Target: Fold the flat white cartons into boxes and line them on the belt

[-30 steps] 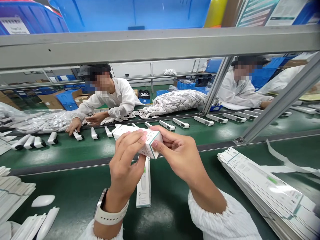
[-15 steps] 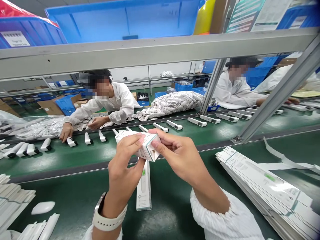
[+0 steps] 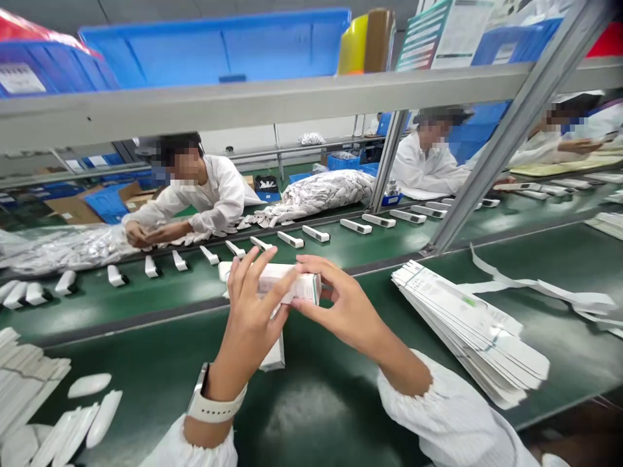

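A long white carton (image 3: pixel 296 285) is held level above the green table (image 3: pixel 146 383) between both my hands. My left hand (image 3: pixel 250 318), with a white watch on its wrist, grips the carton's near side with fingers raised over its top. My right hand (image 3: pixel 341 308) pinches the carton's right end, where a teal-edged flap shows. Below the hands a second white carton (image 3: pixel 273 355) lies on the table, mostly hidden by my left hand.
A fanned stack of flat carton blanks (image 3: pixel 472 327) lies to the right, with white paper strips (image 3: pixel 535 292) beyond. White plastic pieces (image 3: pixel 87 405) lie at lower left. White devices (image 3: pixel 316 233) ride the belt ahead, where people in white coats work. A metal frame post (image 3: pixel 491 152) slants overhead.
The carton has turned more level and dropped slightly; my left fingers lifted over its top. The view swung right, and the devices on the belt moved along.
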The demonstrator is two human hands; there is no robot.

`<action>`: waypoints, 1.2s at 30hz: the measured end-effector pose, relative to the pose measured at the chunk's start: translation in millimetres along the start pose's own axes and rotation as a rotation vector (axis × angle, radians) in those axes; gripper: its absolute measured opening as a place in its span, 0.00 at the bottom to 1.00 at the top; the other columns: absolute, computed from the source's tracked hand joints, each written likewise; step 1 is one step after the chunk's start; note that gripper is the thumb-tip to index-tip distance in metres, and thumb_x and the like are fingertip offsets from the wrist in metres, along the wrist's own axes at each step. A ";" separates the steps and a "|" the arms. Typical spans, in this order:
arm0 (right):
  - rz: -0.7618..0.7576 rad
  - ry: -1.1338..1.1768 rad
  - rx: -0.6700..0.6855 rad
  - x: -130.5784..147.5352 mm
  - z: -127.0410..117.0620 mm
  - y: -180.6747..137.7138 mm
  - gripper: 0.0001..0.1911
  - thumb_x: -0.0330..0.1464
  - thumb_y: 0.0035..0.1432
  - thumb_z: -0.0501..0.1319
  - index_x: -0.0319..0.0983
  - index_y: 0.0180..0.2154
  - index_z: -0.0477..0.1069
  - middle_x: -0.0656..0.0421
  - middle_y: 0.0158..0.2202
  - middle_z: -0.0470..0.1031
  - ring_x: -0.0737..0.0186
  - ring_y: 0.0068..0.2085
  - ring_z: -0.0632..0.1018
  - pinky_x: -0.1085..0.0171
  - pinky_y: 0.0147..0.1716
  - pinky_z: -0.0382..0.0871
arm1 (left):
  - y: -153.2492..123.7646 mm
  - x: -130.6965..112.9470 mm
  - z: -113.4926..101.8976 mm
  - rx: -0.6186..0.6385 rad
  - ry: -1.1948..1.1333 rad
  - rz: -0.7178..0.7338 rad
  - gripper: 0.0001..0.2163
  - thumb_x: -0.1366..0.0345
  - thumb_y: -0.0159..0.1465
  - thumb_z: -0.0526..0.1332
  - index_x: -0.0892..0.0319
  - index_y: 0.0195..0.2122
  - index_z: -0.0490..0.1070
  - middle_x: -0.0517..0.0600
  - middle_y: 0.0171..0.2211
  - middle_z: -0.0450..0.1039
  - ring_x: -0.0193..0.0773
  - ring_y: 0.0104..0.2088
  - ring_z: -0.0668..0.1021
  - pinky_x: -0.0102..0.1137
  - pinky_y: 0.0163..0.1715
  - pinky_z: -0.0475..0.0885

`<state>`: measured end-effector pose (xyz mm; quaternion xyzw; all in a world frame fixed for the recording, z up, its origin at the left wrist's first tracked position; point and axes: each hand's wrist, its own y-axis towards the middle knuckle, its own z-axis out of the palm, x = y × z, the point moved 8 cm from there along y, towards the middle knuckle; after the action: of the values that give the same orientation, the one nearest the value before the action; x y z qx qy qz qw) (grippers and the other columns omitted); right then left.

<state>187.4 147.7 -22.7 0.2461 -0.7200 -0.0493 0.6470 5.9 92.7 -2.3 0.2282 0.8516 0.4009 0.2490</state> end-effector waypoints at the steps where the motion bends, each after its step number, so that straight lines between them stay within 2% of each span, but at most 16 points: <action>1: 0.042 -0.032 -0.096 -19.3 -5.5 -10.4 0.24 0.45 0.59 0.78 0.44 0.54 0.82 0.50 0.69 0.77 0.45 0.65 0.80 0.55 0.54 0.82 | -18.0 9.0 8.7 0.034 0.031 -0.088 0.33 0.64 0.72 0.71 0.39 0.75 0.65 0.55 0.78 0.63 0.59 0.81 0.59 0.65 0.80 0.51; 3: 0.151 -0.077 -0.264 -61.2 -10.6 -34.8 0.23 0.51 0.63 0.72 0.42 0.50 0.77 0.46 0.62 0.80 0.44 0.60 0.82 0.51 0.53 0.82 | -61.9 28.9 25.6 0.061 0.045 -0.274 0.38 0.59 0.75 0.68 0.46 0.81 0.51 0.63 0.79 0.60 0.62 0.81 0.59 0.66 0.77 0.59; 4: 0.200 -0.104 -0.319 -80.0 -8.2 -47.3 0.23 0.53 0.66 0.68 0.42 0.49 0.75 0.45 0.59 0.82 0.44 0.56 0.83 0.50 0.51 0.82 | -84.3 37.1 34.8 0.076 0.054 -0.346 0.35 0.59 0.77 0.64 0.49 0.81 0.51 0.66 0.77 0.63 0.63 0.80 0.63 0.66 0.74 0.65; 5: 0.242 -0.128 -0.343 -96.0 -1.7 -58.7 0.23 0.55 0.68 0.65 0.42 0.47 0.73 0.45 0.53 0.83 0.44 0.51 0.84 0.49 0.46 0.82 | -104.3 43.2 44.9 0.104 0.058 -0.390 0.30 0.58 0.78 0.61 0.49 0.80 0.56 0.66 0.74 0.67 0.62 0.77 0.68 0.63 0.71 0.72; 7: 0.289 -0.163 -0.300 -116.3 22.1 -76.1 0.21 0.55 0.70 0.61 0.44 0.44 0.72 0.49 0.44 0.84 0.45 0.42 0.85 0.49 0.41 0.82 | -134.3 52.4 62.2 0.162 0.063 -0.450 0.26 0.57 0.79 0.60 0.49 0.76 0.63 0.66 0.72 0.70 0.60 0.73 0.75 0.55 0.65 0.80; 8: 0.290 -0.179 -0.251 -120.1 36.3 -82.3 0.19 0.53 0.70 0.62 0.44 0.43 0.73 0.50 0.42 0.85 0.45 0.41 0.85 0.48 0.42 0.82 | -143.4 55.7 68.1 0.188 0.068 -0.469 0.25 0.56 0.79 0.60 0.50 0.76 0.65 0.65 0.73 0.69 0.59 0.73 0.75 0.52 0.64 0.81; 11: 0.255 -0.241 -0.107 -115.4 64.5 -92.5 0.15 0.47 0.68 0.68 0.43 0.45 0.78 0.51 0.46 0.87 0.42 0.50 0.86 0.45 0.54 0.80 | -151.7 60.9 73.1 0.235 0.092 -0.496 0.25 0.55 0.79 0.59 0.51 0.76 0.66 0.64 0.81 0.57 0.60 0.78 0.67 0.52 0.68 0.78; 13: 0.238 -0.296 -0.070 -110.7 56.2 -90.9 0.14 0.45 0.69 0.68 0.43 0.49 0.80 0.51 0.50 0.88 0.43 0.53 0.86 0.46 0.57 0.80 | -148.8 59.8 70.8 0.262 0.098 -0.471 0.24 0.55 0.80 0.58 0.51 0.74 0.69 0.62 0.82 0.53 0.61 0.80 0.62 0.56 0.71 0.74; 15: 0.233 -0.380 -0.110 -109.8 18.2 -83.1 0.15 0.44 0.73 0.65 0.42 0.51 0.81 0.52 0.52 0.88 0.47 0.55 0.86 0.48 0.59 0.79 | -145.4 55.0 70.7 0.309 0.074 -0.400 0.20 0.57 0.80 0.57 0.48 0.70 0.75 0.58 0.80 0.62 0.60 0.80 0.64 0.59 0.73 0.70; 18: 0.260 -0.607 -0.294 -108.7 -86.2 -73.8 0.16 0.42 0.77 0.64 0.39 0.56 0.79 0.51 0.59 0.83 0.48 0.62 0.82 0.43 0.67 0.74 | -145.2 48.5 76.4 0.355 0.019 -0.286 0.19 0.59 0.80 0.54 0.46 0.66 0.79 0.53 0.69 0.79 0.57 0.73 0.75 0.62 0.71 0.71; 21: 0.368 -0.881 -0.476 -102.4 -196.5 -79.4 0.22 0.40 0.74 0.69 0.39 0.64 0.75 0.48 0.70 0.74 0.40 0.70 0.75 0.35 0.69 0.69 | -148.9 46.2 83.1 0.320 0.023 -0.271 0.20 0.60 0.80 0.52 0.50 0.66 0.79 0.55 0.68 0.79 0.61 0.71 0.77 0.63 0.68 0.73; 24: 0.517 -1.047 -0.509 -104.2 -261.2 -88.0 0.26 0.41 0.72 0.71 0.40 0.66 0.74 0.48 0.70 0.73 0.39 0.69 0.75 0.33 0.68 0.70 | -151.2 38.5 86.2 0.295 0.056 -0.271 0.21 0.60 0.80 0.52 0.52 0.64 0.80 0.55 0.68 0.79 0.61 0.70 0.78 0.61 0.67 0.74; 28: 0.604 -1.095 -0.439 -116.1 -283.5 -90.9 0.30 0.43 0.70 0.70 0.39 0.67 0.71 0.47 0.62 0.80 0.41 0.60 0.82 0.38 0.64 0.75 | -149.8 30.3 82.0 0.305 0.124 -0.273 0.21 0.62 0.80 0.49 0.56 0.63 0.80 0.57 0.67 0.80 0.60 0.68 0.80 0.59 0.63 0.78; 32: 0.564 -1.110 -0.488 -100.4 -290.3 -82.8 0.44 0.46 0.58 0.68 0.30 0.69 0.65 0.35 0.61 0.80 0.25 0.62 0.80 0.34 0.59 0.74 | -148.0 23.4 78.7 0.338 0.175 -0.262 0.21 0.65 0.81 0.49 0.55 0.64 0.79 0.54 0.68 0.80 0.52 0.69 0.79 0.53 0.66 0.76; 34: 0.527 -1.094 -0.516 -80.3 -294.4 -75.7 0.43 0.48 0.53 0.67 0.30 0.65 0.70 0.32 0.57 0.80 0.18 0.59 0.80 0.31 0.55 0.75 | -147.2 18.0 76.8 0.345 0.202 -0.258 0.21 0.66 0.81 0.49 0.53 0.66 0.78 0.54 0.68 0.79 0.50 0.70 0.79 0.51 0.66 0.76; 36: 0.481 -1.054 -0.511 -56.9 -295.6 -68.3 0.36 0.53 0.53 0.65 0.36 0.56 0.77 0.36 0.50 0.83 0.17 0.54 0.83 0.30 0.52 0.76 | -147.4 10.5 74.2 0.350 0.229 -0.245 0.20 0.62 0.80 0.55 0.49 0.70 0.74 0.53 0.69 0.78 0.52 0.70 0.78 0.51 0.65 0.76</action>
<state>492.1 184.9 -54.4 -0.1425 -0.9426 -0.1874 0.2367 15.1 56.5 -163.4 0.1160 0.9521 0.2374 0.1540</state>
